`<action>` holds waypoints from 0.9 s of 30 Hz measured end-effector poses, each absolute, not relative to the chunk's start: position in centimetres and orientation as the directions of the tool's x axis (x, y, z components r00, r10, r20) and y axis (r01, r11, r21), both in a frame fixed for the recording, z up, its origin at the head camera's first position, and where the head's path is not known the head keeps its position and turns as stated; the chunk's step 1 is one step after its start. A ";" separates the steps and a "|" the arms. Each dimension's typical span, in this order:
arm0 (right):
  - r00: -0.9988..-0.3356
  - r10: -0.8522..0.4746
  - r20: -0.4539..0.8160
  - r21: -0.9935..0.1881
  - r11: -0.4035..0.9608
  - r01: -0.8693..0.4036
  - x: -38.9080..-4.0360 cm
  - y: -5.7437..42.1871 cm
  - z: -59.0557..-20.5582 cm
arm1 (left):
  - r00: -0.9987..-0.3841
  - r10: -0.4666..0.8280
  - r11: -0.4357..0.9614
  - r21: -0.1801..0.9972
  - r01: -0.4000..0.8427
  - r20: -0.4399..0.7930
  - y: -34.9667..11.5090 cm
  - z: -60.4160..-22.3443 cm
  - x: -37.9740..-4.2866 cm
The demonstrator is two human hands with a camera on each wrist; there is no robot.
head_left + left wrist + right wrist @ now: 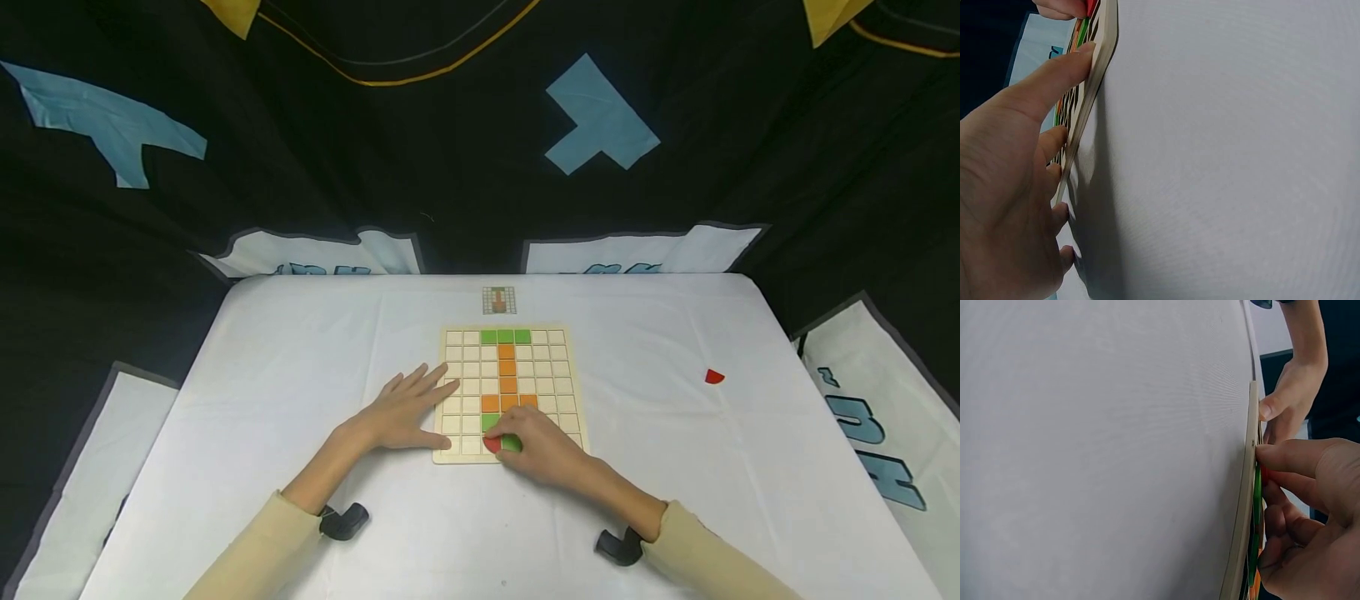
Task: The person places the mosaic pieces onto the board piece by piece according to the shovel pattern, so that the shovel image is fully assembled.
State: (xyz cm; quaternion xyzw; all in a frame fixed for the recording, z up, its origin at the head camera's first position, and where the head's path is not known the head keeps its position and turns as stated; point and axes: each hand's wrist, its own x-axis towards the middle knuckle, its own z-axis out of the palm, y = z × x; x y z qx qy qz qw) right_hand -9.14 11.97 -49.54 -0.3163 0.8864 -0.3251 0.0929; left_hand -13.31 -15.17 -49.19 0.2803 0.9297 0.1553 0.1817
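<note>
A square wooden grid board (561, 388) lies on the white table. My left hand (402, 412) rests on its left side, fingers spread; in the left wrist view the thumb (1060, 78) touches the board's near edge. Between thumb and forefinger, my right hand (542, 448) pinches a red rounded tile (492, 444) at the bottom row. Green tiles (506, 337) fill part of the top row, with orange tiles (507, 367) in a column below. Further green tiles (512, 442) sit by the right fingers, which partly hide that area.
A second red tile (714, 377), wedge-shaped, lies on the table to the right. Behind the board is a small pattern card (498, 300) with a grid. A black cloth (450, 183) hangs beyond the table's far edge.
</note>
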 end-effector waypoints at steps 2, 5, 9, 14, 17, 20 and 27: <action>-0.783 -0.620 0.048 -0.634 0.587 -0.503 -9.2 11.9 -49.6 | -0.777 0.578 0.794 0.390 0.467 -0.248 -15.2 -49.2 -13.3; -0.785 -0.617 0.051 -0.641 0.583 -0.499 -9.2 11.8 -49.6 | -0.778 0.579 0.793 0.390 0.467 -0.245 -15.2 -49.3 -13.3; -0.785 -0.617 0.057 -0.648 0.576 -0.499 -9.3 11.8 -49.6 | -0.778 0.579 0.792 0.392 0.467 -0.245 -15.3 -49.4 -13.3; -0.785 -0.617 0.060 -0.637 0.582 -0.506 -9.4 11.8 -49.7 | -0.778 0.579 0.792 0.394 0.466 -0.244 -15.3 -49.3 -13.3; -0.785 -0.617 0.053 -0.632 0.588 -0.505 -9.4 11.8 -49.7 | -0.778 0.580 0.791 0.396 0.466 -0.242 -15.3 -49.4 -13.3; -0.785 -0.618 0.049 -0.630 0.590 -0.504 -9.4 11.8 -49.7 | -0.778 0.581 0.790 0.395 0.468 -0.241 -15.2 -49.4 -13.3; -0.784 -0.618 0.050 -0.623 0.594 -0.509 -9.5 11.8 -49.6 | -0.776 0.582 0.790 0.395 0.470 -0.242 -15.3 -49.4 -13.3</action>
